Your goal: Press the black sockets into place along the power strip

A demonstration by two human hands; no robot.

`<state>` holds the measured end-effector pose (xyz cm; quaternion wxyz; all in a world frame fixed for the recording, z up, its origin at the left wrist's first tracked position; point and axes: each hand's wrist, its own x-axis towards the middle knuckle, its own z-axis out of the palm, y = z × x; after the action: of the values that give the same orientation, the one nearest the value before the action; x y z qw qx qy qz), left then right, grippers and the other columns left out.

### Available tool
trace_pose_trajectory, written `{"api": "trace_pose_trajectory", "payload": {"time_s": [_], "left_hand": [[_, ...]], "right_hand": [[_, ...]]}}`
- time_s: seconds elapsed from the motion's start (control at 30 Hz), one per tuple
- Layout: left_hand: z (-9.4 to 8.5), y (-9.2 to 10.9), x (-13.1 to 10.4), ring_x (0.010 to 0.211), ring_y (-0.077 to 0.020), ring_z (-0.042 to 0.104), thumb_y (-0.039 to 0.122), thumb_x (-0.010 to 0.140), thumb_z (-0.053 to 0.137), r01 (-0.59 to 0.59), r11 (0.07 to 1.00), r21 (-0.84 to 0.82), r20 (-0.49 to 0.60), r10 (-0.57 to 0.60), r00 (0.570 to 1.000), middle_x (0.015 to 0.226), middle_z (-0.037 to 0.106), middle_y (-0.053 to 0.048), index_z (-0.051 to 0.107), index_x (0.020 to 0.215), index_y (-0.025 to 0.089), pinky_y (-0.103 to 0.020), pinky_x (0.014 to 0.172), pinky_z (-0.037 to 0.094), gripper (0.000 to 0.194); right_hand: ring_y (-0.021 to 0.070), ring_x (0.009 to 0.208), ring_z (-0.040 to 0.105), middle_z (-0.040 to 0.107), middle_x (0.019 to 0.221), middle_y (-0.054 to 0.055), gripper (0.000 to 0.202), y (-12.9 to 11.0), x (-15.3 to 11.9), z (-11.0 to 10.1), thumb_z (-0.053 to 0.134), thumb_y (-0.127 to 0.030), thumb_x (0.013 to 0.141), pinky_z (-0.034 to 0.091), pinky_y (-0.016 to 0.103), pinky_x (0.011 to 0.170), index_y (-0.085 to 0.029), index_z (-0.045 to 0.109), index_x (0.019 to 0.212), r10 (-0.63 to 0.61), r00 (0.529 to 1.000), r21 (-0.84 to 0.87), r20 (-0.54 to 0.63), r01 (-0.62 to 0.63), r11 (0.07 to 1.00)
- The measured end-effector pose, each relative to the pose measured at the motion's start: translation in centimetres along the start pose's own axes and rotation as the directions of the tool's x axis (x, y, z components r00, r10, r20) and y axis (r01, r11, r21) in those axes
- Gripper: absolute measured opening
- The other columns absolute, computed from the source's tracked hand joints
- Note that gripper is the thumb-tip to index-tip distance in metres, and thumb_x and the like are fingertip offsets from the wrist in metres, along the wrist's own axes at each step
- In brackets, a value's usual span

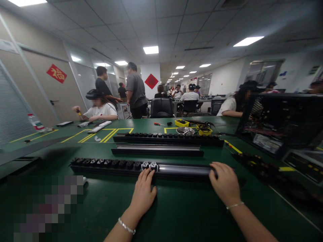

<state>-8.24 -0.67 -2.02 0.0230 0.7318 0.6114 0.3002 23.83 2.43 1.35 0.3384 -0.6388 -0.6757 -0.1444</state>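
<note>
Hands (144,192), black rail (186,170) beyond, apparently touched

"How's the left hand (143,192)?"
"Palm down, its fingers (144,174) reaching forward close together, the left thumb (153,192) spread off to the side."
"And the right hand (225,186)?"
"Turned inward, fingers bent toward the left, the right thumb (213,177) near their tips."
"Forearms?"
"Left forearm (118,234) and right forearm (255,222) both angle in from the lower edge, hands well apart."
</note>
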Motion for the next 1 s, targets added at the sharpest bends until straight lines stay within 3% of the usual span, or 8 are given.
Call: {"api": "trace_pose_trajectory", "payload": {"time_s": [0.1, 0.17, 0.3, 0.4, 0.6, 1.0], "left_hand": [[0.0, 0.0, 0.1, 0.132, -0.0250, 0.030, 0.017, 0.075, 0.046, 0.012, 1.000, -0.020, 0.002, -0.012, 1.000, 0.138, 0.041, -0.006, 0.042, 0.130, 0.022, -0.047, 0.108, 0.029, 0.055], [0.1, 0.0, 0.1, 0.131, -0.0251, 0.030, 0.016, 0.074, 0.046, 0.010, 0.999, -0.038, -0.006, -0.010, 1.000, 0.137, 0.042, -0.006, 0.043, 0.129, 0.021, -0.047, 0.107, 0.029, 0.056], [0.5, 0.0, 0.2, 0.129, -0.0249, 0.034, 0.008, 0.068, 0.043, -0.018, 0.996, -0.091, -0.071, 0.011, 0.997, 0.132, 0.046, -0.010, 0.045, 0.124, 0.015, -0.049, 0.107, 0.029, 0.057], [0.8, -0.1, 0.3, 0.123, -0.0244, 0.041, 0.003, 0.064, 0.041, -0.013, 0.990, -0.138, -0.145, -0.008, 0.989, 0.125, 0.050, -0.012, 0.047, 0.117, 0.015, -0.050, 0.105, 0.033, 0.055], [1.1, 0.3, 0.3, 0.118, -0.0256, 0.045, 0.003, 0.064, 0.040, 0.050, 0.991, -0.121, -0.208, -0.074, 0.975, 0.118, 0.053, -0.011, 0.047, 0.115, 0.016, -0.050, 0.102, 0.035, 0.053], [0.7, 0.7, 0.5, 0.123, -0.0258, 0.040, 0.005, 0.065, 0.041, 0.133, 0.989, -0.070, -0.145, -0.141, 0.979, 0.123, 0.052, -0.011, 0.048, 0.118, 0.014, -0.046, 0.104, 0.032, 0.054]], "right_hand": [[0.0220, 0.106, 0.052, 0.063, 0.106, 0.009, 0.030, -5.4, -0.3, 1.9, 0.041, -0.024, 0.081, 0.036, 0.038, 0.096, -0.018, 0.063, 0.101, -0.157, 0.984, 0.175, 0.087, 0.140, 0.974], [0.0209, 0.106, 0.052, 0.063, 0.107, 0.008, 0.032, -9.1, -0.3, 3.0, 0.040, -0.022, 0.082, 0.036, 0.037, 0.097, -0.016, 0.062, 0.105, -0.201, 0.972, 0.271, 0.121, 0.162, 0.949], [0.0210, 0.109, 0.051, 0.062, 0.113, 0.009, 0.036, -15.4, 0.0, 5.0, 0.042, -0.026, 0.083, 0.036, 0.034, 0.097, -0.014, 0.059, 0.112, -0.148, 0.969, 0.354, 0.196, 0.071, 0.933], [0.0220, 0.106, 0.053, 0.062, 0.112, 0.010, 0.037, -18.3, 0.3, 6.1, 0.044, -0.029, 0.082, 0.037, 0.034, 0.094, -0.014, 0.059, 0.112, -0.063, 0.966, 0.334, 0.250, -0.025, 0.942], [0.0246, 0.106, 0.051, 0.064, 0.109, 0.007, 0.032, -20.2, 0.6, 6.9, 0.049, -0.032, 0.079, 0.033, 0.038, 0.094, -0.020, 0.062, 0.106, -0.018, 0.962, 0.285, 0.272, -0.063, 0.956], [0.0239, 0.103, 0.052, 0.065, 0.107, 0.007, 0.031, -20.7, 0.6, 6.9, 0.049, -0.035, 0.080, 0.029, 0.039, 0.094, -0.020, 0.062, 0.103, 0.001, 0.968, 0.272, 0.251, -0.071, 0.960]]}}
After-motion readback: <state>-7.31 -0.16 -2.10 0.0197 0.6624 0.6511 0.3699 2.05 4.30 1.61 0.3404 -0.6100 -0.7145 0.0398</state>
